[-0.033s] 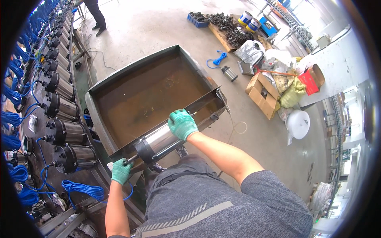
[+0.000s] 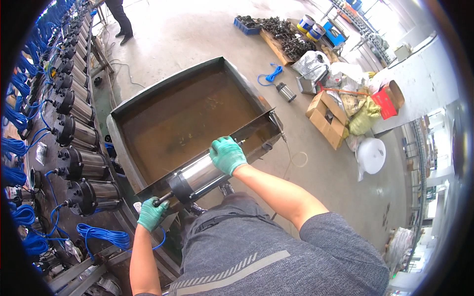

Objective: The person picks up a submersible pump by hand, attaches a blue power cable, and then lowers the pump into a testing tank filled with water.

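Observation:
A shiny steel motor cylinder (image 2: pixel 200 173) with a black end cap (image 2: pixel 180 188) lies along the near side of a water-filled metal tank (image 2: pixel 114 129). My right hand (image 2: pixel 227 155), in a green glove, is closed over the cylinder's far right end. At the opposite end, my left hand (image 2: pixel 152 214), gloved too, grips a dark rod-like piece (image 2: pixel 164 198) that sticks out of the cap. The fingers partly hide this piece. Brown, murky water (image 2: pixel 182 118) fills the tank, and a dark metal bar (image 2: pixel 252 126) crosses its near part.
On the left, a bench holds a row of similar steel motors (image 2: pixel 94 196) with blue cables (image 2: pixel 103 235). Another motor (image 2: pixel 286 92) lies on the floor beyond the tank. Cardboard boxes (image 2: pixel 326 118), bags (image 2: pixel 364 116) and a pallet of dark parts (image 2: pixel 284 37) are to the right. A person (image 2: pixel 120 19) stands far left.

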{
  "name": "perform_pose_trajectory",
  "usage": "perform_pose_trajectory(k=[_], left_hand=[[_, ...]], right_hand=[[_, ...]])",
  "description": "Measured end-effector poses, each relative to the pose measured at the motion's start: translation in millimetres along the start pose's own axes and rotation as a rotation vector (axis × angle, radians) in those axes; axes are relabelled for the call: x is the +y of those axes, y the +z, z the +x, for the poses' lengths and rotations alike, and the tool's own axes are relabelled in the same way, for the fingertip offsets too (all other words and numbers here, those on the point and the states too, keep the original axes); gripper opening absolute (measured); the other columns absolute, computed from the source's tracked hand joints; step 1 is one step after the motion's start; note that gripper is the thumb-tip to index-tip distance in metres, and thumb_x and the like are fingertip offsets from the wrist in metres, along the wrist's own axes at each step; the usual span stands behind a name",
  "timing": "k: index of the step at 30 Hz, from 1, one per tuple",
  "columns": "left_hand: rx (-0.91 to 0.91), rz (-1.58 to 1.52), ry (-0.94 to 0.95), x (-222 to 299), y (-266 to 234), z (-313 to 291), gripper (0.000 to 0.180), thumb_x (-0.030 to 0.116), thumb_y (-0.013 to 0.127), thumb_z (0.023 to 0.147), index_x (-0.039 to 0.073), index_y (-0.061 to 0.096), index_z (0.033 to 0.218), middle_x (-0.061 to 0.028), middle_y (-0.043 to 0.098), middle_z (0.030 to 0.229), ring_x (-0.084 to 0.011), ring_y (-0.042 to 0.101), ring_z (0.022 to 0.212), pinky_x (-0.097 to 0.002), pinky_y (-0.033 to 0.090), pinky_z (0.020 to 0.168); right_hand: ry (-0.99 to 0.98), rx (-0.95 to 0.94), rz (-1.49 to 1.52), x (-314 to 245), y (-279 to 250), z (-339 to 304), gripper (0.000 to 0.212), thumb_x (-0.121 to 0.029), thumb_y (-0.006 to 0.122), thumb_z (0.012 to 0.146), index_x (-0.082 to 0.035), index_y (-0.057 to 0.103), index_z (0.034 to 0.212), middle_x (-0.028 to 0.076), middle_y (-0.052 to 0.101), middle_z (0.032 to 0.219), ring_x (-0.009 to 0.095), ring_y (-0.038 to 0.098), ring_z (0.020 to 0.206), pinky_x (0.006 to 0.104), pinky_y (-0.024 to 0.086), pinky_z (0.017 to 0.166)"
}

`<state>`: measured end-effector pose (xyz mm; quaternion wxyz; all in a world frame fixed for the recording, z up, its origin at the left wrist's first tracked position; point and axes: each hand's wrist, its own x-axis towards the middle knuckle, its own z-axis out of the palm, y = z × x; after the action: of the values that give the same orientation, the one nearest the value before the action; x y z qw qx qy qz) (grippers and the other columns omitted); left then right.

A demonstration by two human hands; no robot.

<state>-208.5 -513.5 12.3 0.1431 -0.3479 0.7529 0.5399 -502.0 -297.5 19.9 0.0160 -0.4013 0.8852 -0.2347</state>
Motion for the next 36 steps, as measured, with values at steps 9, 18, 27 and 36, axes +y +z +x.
perform_pose_trajectory(k=[9,18,27,36], left_hand=[[0.110,-0.603,0.202,-22.2,26.1,-6.1,0.036,0.029,0.076,0.091,0.007,0.060,0.114,-0.0045,0.068,0.107,-0.0133,0.066,0.085,-0.0297,0.057,0.072],[-0.164,-0.100,0.013,-16.7,-14.7,-0.4,0.030,0.028,0.075,0.091,0.004,0.064,0.103,-0.0035,0.063,0.084,-0.0110,0.057,0.076,-0.0300,0.048,0.067],[0.356,0.417,0.406,-25.8,10.3,0.9,0.035,0.022,0.084,0.077,0.003,0.056,0.083,-0.0178,0.059,0.071,-0.0359,0.059,0.066,-0.0448,0.045,0.061],[0.400,0.460,0.296,-19.0,18.4,-1.0,0.031,0.024,0.082,0.077,0.006,0.057,0.081,-0.0165,0.060,0.070,-0.0378,0.061,0.070,-0.0454,0.044,0.064]], right_hand=[[0.008,-0.036,-0.012,-5.4,-4.8,3.6,0.017,-0.019,0.063,0.088,-0.004,0.067,0.083,0.017,0.066,0.088,0.038,0.062,0.094,0.0460,0.052,0.088],[0.009,-0.010,-0.061,-2.8,4.8,5.3,0.015,-0.021,0.063,0.087,-0.006,0.066,0.083,0.017,0.067,0.090,0.038,0.061,0.094,0.0486,0.051,0.086],[-0.046,0.063,-0.062,-7.1,3.3,3.2,0.013,-0.017,0.063,0.088,-0.006,0.065,0.083,0.015,0.065,0.089,0.038,0.061,0.092,0.0480,0.051,0.084],[-0.044,0.012,-0.104,0.3,0.3,1.6,0.016,-0.021,0.061,0.090,-0.006,0.063,0.086,0.018,0.064,0.091,0.039,0.061,0.092,0.0493,0.051,0.084]])
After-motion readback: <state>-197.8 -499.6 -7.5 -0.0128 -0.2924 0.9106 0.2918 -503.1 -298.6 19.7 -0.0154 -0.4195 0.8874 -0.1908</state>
